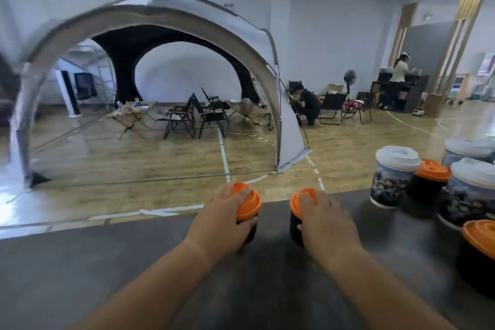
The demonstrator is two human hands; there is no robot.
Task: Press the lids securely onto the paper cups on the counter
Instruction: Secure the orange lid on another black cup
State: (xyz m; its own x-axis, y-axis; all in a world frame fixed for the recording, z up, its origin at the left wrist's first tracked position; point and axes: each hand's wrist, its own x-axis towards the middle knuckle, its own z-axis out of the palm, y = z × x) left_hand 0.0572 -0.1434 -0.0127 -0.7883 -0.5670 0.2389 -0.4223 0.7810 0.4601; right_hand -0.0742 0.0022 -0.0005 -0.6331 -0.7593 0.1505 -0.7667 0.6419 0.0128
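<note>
Head view: at the far edge of the tabletop (pixel 134 262), the left hand (pixel 227 222) clamps the left cup (pixel 250 232) and the right hand (pixel 325 222) the right cup (pixel 294 226) — fingers (pixel 231 197) over each orange lid (pixel 250 206), thumbs bracing the walls, presumably against tipping.

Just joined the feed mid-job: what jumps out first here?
Two hands at the counter edge: the left hand grips the left cup, the right hand the right cup, both orange-lidded. A big grey tent fills the hall behind; more cups stand at right.
</note>
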